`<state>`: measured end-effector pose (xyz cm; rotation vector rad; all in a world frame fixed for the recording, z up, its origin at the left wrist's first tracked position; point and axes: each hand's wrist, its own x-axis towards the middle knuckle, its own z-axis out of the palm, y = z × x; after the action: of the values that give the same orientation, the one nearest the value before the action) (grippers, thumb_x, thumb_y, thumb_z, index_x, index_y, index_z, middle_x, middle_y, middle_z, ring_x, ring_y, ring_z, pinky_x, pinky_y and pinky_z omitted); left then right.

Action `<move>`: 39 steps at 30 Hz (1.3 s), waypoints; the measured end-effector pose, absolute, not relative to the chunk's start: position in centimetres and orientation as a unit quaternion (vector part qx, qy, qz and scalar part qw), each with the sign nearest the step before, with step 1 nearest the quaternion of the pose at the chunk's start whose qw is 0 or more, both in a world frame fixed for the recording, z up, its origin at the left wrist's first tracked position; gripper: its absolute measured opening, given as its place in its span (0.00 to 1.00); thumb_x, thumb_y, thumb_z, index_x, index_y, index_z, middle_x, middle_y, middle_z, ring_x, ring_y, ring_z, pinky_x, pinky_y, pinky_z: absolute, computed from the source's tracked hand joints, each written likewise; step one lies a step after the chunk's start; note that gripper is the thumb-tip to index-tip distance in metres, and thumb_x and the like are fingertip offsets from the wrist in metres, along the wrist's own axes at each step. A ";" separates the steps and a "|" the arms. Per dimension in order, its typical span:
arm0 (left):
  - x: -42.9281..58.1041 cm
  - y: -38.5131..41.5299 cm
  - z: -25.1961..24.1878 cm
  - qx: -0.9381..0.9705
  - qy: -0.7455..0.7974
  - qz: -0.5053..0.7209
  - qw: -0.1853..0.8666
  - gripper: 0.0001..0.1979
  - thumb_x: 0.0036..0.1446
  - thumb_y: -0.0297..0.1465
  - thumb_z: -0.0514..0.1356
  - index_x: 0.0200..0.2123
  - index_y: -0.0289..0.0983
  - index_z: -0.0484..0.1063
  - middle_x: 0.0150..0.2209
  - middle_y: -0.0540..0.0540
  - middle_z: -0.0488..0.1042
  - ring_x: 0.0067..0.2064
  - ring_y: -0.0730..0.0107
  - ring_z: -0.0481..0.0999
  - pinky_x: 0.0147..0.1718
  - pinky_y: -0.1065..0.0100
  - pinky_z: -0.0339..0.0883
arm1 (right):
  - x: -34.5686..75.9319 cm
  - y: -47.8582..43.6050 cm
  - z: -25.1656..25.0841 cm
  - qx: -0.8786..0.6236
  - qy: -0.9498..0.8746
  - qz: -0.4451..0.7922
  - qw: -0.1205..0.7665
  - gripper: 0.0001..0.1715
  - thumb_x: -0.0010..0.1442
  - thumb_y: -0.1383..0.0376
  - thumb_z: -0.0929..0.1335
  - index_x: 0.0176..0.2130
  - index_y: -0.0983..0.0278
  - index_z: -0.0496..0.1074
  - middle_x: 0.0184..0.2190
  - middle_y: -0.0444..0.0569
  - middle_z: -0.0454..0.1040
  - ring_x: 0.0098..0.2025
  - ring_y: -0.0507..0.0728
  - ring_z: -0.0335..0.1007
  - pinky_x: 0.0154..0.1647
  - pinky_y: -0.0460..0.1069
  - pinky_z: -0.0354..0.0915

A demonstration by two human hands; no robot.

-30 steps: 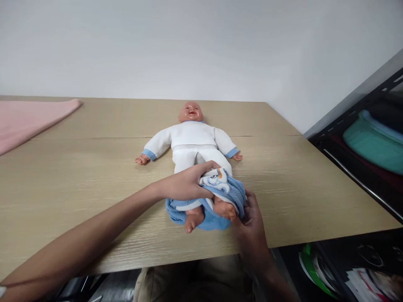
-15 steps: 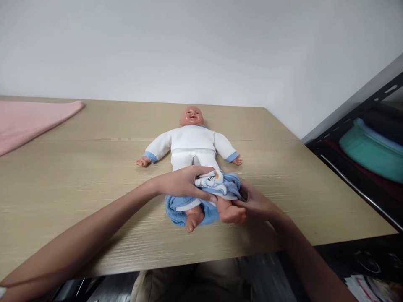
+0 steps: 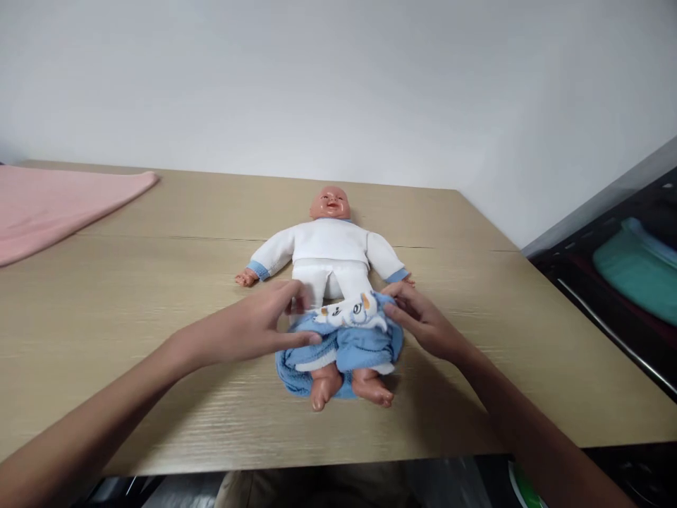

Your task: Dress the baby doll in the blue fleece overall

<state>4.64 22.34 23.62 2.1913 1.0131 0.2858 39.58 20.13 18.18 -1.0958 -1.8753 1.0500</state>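
Observation:
A baby doll (image 3: 328, 243) in a white top and white trousers lies on its back on the wooden table (image 3: 132, 296), head away from me. A blue garment (image 3: 352, 346) with a white cartoon patch is bunched around its lower legs, and both bare feet stick out below it. My left hand (image 3: 261, 326) grips the garment's left edge near the doll's knee, its fingertips blurred. On the right edge, my right hand (image 3: 420, 321) pinches the garment's upper rim.
A pink cloth (image 3: 58, 204) lies at the table's far left. A dark shelf (image 3: 608, 282) to the right holds a teal folded item (image 3: 637, 271). A white wall stands behind the table. The table's near edge runs just below the doll's feet.
My right hand rose from under the doll's right foot to the garment's upper right rim. The left hand slid to the left edge. The garment sits higher up the legs, and both feet now show.

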 end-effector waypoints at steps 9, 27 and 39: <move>3.5 22.0 20.3 0.780 0.350 0.188 0.484 0.08 0.73 0.39 0.62 0.47 0.42 0.72 0.48 0.47 0.75 0.53 0.57 0.75 0.55 0.58 0.71 | 37.1 23.8 15.6 -0.451 -0.703 0.364 0.412 0.21 0.78 0.44 0.66 0.47 0.58 0.74 0.39 0.46 0.74 0.41 0.60 0.70 0.48 0.53 0.68; 5.0 20.9 17.3 0.688 0.416 0.370 0.465 0.12 0.77 0.45 0.58 0.45 0.42 0.68 0.53 0.43 0.76 0.57 0.56 0.76 0.56 0.58 0.72 | 36.4 23.4 15.4 -0.451 -0.676 0.367 0.452 0.14 0.75 0.49 0.70 0.51 0.55 0.75 0.46 0.48 0.80 0.49 0.62 0.76 0.55 0.55 0.70; 5.2 22.5 15.4 0.726 0.438 0.401 0.346 0.12 0.72 0.43 0.64 0.48 0.43 0.72 0.61 0.40 0.72 0.67 0.48 0.71 0.69 0.49 0.64 | 37.2 25.5 14.4 -0.413 -0.738 0.317 0.429 0.13 0.71 0.52 0.72 0.49 0.56 0.74 0.50 0.51 0.76 0.56 0.65 0.74 0.63 0.60 0.69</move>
<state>5.18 22.48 15.42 1.8844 1.1371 1.0395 37.15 25.52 14.43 -1.0309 -1.8431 0.7915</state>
